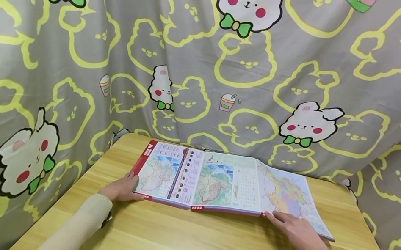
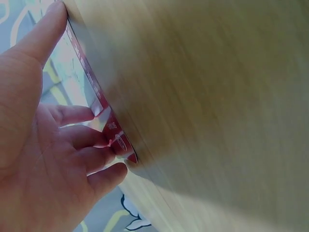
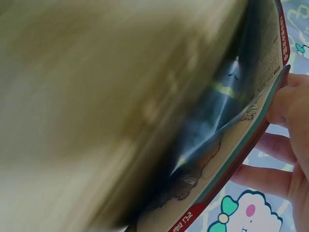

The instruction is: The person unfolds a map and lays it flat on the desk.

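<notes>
A folding map (image 1: 215, 187) lies spread across the wooden table in the head view, with printed panels side by side and a red strip at its left end. My left hand (image 1: 123, 188) touches the near left corner. In the left wrist view, that hand's fingers (image 2: 82, 137) meet the map's red edge, its thumb farther along. My right hand (image 1: 297, 230) pinches the near edge at the fold before the rightmost panel (image 1: 287, 192). In the right wrist view, this part of the map (image 3: 212, 169) stands raised off the table, its underside showing, with fingers behind it.
The wooden table (image 1: 184, 242) extends in front of the map toward me. A grey curtain (image 1: 195, 56) with yellow outlines and white cartoon animals hangs right behind the table and along both sides.
</notes>
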Tool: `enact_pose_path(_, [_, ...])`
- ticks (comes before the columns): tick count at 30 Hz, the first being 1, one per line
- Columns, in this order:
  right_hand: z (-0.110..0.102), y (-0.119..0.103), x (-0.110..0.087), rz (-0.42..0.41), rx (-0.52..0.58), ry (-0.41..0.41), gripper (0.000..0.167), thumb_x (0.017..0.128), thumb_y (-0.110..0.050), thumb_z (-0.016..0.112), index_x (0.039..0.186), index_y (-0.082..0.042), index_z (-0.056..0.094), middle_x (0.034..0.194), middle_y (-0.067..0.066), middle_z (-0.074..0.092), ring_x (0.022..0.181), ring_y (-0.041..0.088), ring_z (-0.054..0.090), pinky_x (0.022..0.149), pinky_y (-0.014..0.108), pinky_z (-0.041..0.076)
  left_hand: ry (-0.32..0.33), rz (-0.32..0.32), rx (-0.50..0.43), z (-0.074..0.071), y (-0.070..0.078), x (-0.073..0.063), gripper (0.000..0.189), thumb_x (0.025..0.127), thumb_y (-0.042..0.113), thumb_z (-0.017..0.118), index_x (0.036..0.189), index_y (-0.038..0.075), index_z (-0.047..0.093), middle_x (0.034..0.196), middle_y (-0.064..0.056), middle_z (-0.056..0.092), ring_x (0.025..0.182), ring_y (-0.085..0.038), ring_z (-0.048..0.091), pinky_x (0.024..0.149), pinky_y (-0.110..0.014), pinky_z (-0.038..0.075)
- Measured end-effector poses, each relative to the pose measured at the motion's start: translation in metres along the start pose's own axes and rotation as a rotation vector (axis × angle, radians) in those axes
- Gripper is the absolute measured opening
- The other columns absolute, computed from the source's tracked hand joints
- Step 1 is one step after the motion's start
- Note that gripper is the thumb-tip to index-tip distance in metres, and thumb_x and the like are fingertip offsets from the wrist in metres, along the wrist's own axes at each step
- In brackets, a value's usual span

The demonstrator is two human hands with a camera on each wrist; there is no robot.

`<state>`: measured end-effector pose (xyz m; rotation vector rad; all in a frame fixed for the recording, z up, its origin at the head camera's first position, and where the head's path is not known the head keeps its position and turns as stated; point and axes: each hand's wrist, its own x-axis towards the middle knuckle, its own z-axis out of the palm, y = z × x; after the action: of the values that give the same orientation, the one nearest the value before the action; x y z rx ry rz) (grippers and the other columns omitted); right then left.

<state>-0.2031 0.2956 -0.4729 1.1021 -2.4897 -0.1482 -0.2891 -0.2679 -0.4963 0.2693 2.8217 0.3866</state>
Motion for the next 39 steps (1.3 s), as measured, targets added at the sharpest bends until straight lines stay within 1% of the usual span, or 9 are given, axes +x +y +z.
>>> enact_pose_path(4, [0.009, 0.002, 0.000, -0.053, -0.023, 0.025, 0.057, 0.072, 0.005, 0.059, 0.123, -0.017, 0.065, 0.107, 0.008, 0.064, 0.085, 0.025, 0.065, 0.047, 0.035, 0.049, -0.006, -0.001, 0.001, -0.002, -0.002, 0.000, 0.092, 0.075, 0.054, 0.072, 0.135, -0.007, 0.037, 0.144, -0.034, 0.026, 0.131, -0.046, 0.027, 0.103, -0.059, 0.028])
enact_pose_path(7, [0.015, 0.003, 0.000, -0.095, -0.053, 0.033, 0.040, 0.094, -0.003, 0.040, 0.122, -0.017, 0.066, 0.105, 0.008, 0.064, 0.084, 0.024, 0.065, 0.043, 0.032, 0.047, -0.006, 0.001, -0.008, -0.004, -0.003, 0.000, 0.091, 0.076, 0.052, 0.072, 0.135, -0.008, 0.037, 0.144, -0.034, 0.026, 0.132, -0.046, 0.027, 0.104, -0.059, 0.027])
enact_pose_path(11, [0.022, 0.003, 0.000, -0.133, -0.070, 0.036, 0.059, 0.105, -0.017, 0.010, 0.118, -0.016, 0.068, 0.102, 0.008, 0.064, 0.082, 0.024, 0.064, 0.045, 0.033, 0.048, 0.001, 0.010, -0.012, -0.004, -0.005, 0.000, 0.089, 0.076, 0.051, 0.073, 0.133, -0.008, 0.038, 0.143, -0.035, 0.026, 0.131, -0.046, 0.028, 0.103, -0.058, 0.028])
enact_pose_path(18, [0.032, 0.002, -0.002, -0.143, -0.041, -0.025, 0.082, 0.098, -0.023, -0.011, 0.116, -0.015, 0.069, 0.100, 0.007, 0.062, 0.082, 0.024, 0.063, 0.043, 0.031, 0.046, 0.002, 0.004, -0.041, -0.002, -0.008, 0.001, 0.093, 0.073, 0.053, 0.074, 0.136, -0.005, 0.037, 0.142, -0.031, 0.031, 0.128, -0.045, 0.031, 0.102, -0.060, 0.028])
enact_pose_path(21, [0.035, 0.001, -0.003, -0.160, -0.039, -0.021, 0.074, 0.101, -0.023, -0.004, 0.115, -0.016, 0.069, 0.098, 0.006, 0.061, 0.081, 0.024, 0.063, 0.043, 0.030, 0.046, 0.008, 0.016, -0.020, -0.001, -0.010, 0.003, 0.092, 0.074, 0.054, 0.073, 0.135, -0.007, 0.038, 0.144, -0.034, 0.027, 0.131, -0.046, 0.028, 0.103, -0.059, 0.028])
enact_pose_path(26, [0.037, 0.002, -0.004, -0.153, -0.042, -0.063, 0.031, 0.089, -0.007, 0.058, 0.116, -0.017, 0.068, 0.100, 0.007, 0.060, 0.085, 0.025, 0.062, 0.044, 0.030, 0.047, 0.012, 0.010, -0.005, -0.001, -0.010, 0.005, 0.092, 0.075, 0.054, 0.072, 0.135, -0.007, 0.038, 0.145, -0.034, 0.024, 0.132, -0.045, 0.028, 0.103, -0.058, 0.029])
enact_pose_path(33, [0.038, 0.002, -0.003, -0.145, -0.033, -0.042, 0.030, 0.092, -0.007, 0.052, 0.116, -0.015, 0.069, 0.101, 0.008, 0.061, 0.086, 0.027, 0.063, 0.049, 0.034, 0.050, -0.002, 0.008, -0.001, -0.004, -0.007, 0.001, 0.093, 0.075, 0.054, 0.072, 0.135, -0.008, 0.037, 0.145, -0.036, 0.022, 0.132, -0.047, 0.025, 0.103, -0.060, 0.027])
enact_pose_path(35, [0.039, 0.001, -0.004, -0.146, -0.032, -0.042, 0.044, 0.073, -0.003, 0.065, 0.115, -0.016, 0.069, 0.101, 0.008, 0.061, 0.086, 0.027, 0.063, 0.049, 0.034, 0.050, -0.007, -0.001, -0.007, -0.003, -0.007, 0.001, 0.093, 0.075, 0.054, 0.072, 0.136, -0.007, 0.036, 0.146, -0.035, 0.021, 0.133, -0.046, 0.025, 0.103, -0.060, 0.027])
enact_pose_path(39, [0.039, 0.002, -0.005, -0.142, -0.035, -0.040, 0.045, 0.072, -0.002, 0.066, 0.114, -0.016, 0.069, 0.102, 0.009, 0.062, 0.086, 0.027, 0.063, 0.049, 0.036, 0.051, -0.006, -0.001, -0.027, -0.003, -0.007, 0.001, 0.089, 0.075, 0.052, 0.073, 0.134, -0.005, 0.038, 0.146, -0.033, 0.023, 0.132, -0.046, 0.026, 0.103, -0.060, 0.027])
